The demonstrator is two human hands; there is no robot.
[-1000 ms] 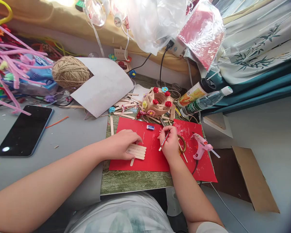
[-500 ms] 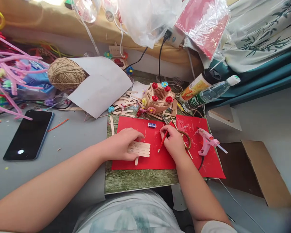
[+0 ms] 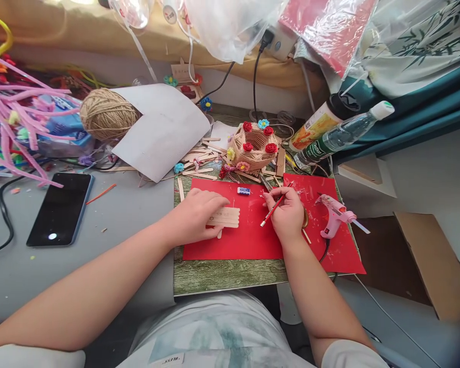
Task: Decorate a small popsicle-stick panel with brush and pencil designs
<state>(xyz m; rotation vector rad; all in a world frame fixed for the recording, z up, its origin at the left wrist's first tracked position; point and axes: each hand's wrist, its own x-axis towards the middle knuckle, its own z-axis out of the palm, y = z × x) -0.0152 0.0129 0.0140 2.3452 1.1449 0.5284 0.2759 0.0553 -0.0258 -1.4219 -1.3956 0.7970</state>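
Note:
My left hand (image 3: 193,217) grips a small panel of craft sticks (image 3: 230,216), thumb at its near edge and fingers over the far edge. Faint pencil marks show on the panel, and one stick end pokes out below it. It rests over a red sheet (image 3: 249,243). In my right hand (image 3: 289,217) is a red pencil (image 3: 270,214), its white-ended top pointing down and left toward the sheet. A small blue-and-white eraser (image 3: 243,191) lies between the hands, farther back. Scissors (image 3: 305,219) are partly hidden behind my right hand.
A pink glue gun (image 3: 332,217) lies at the right on a second red sheet. Behind stand a twine-wrapped basket (image 3: 253,159) with flowers, loose craft sticks (image 3: 199,171) and a water bottle (image 3: 341,135). Leftward are a phone (image 3: 61,209), twine ball (image 3: 109,115) and white paper (image 3: 164,130).
My right hand has shifted right and turned, so the pencil leans more to the right. My left hand and the stick panel have moved slightly away from me. The view has shifted a little.

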